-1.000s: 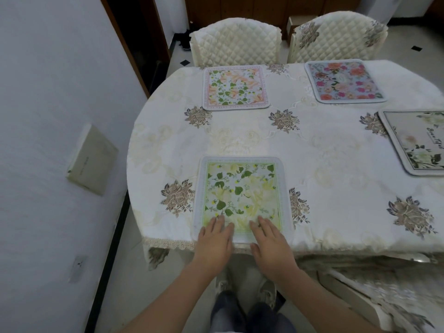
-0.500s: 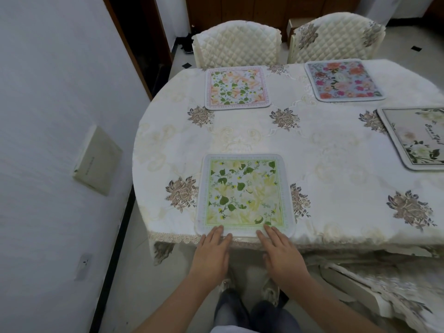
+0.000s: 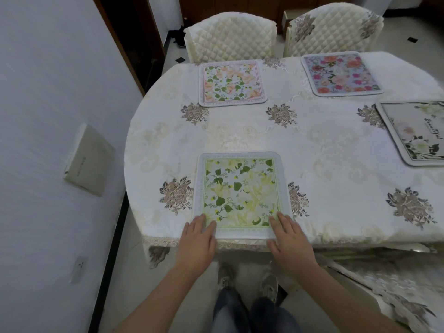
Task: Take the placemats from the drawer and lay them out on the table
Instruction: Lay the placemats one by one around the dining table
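Both hands flat on the near corners of a green placemat at the table's near edge.

On the left, the wall (image 3: pixel 48 92) carries a small panel (image 3: pixel 87 161). The left hand (image 3: pixel 195 243) lies with straight fingers on the near left corner of the green placemat (image 3: pixel 240 191); the right hand (image 3: pixel 289 243) rests the same way on the near right corner, gripping nothing. Across the table (image 3: pixel 336 152) lie an orange placemat (image 3: pixel 231 84), a pink placemat (image 3: pixel 341 73) and, at the right edge, a grey placemat (image 3: pixel 418 133). Two chairs (image 3: pixel 231 37) stand behind.
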The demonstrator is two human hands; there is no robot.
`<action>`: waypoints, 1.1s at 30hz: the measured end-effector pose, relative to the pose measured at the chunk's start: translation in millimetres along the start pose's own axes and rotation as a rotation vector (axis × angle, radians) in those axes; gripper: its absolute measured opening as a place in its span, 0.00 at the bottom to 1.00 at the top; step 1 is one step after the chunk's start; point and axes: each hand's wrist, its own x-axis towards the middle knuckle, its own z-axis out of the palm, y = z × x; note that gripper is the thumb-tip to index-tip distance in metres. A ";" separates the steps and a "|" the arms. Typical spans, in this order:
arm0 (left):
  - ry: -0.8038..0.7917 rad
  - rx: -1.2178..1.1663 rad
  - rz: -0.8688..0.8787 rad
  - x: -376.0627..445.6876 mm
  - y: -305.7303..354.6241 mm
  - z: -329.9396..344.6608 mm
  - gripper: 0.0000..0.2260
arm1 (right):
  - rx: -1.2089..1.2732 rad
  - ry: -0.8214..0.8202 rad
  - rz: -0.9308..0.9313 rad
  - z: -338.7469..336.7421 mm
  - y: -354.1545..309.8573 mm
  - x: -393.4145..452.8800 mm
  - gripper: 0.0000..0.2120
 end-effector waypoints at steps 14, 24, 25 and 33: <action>0.021 -0.079 -0.022 110.0 -8.7 -26.9 0.23 | 0.045 0.011 0.095 -36.9 1.6 119.6 0.29; -0.023 -0.046 -0.027 193.1 -14.6 -55.3 0.23 | 0.178 -0.003 0.164 -63.9 -1.1 187.8 0.29; -0.026 -0.040 -0.024 197.5 -14.2 -56.2 0.23 | 0.182 -0.010 0.170 -64.6 -1.8 191.3 0.29; -0.099 0.012 0.037 216.3 15.2 -59.8 0.24 | 0.162 -0.035 0.072 -65.1 -36.3 211.5 0.29</action>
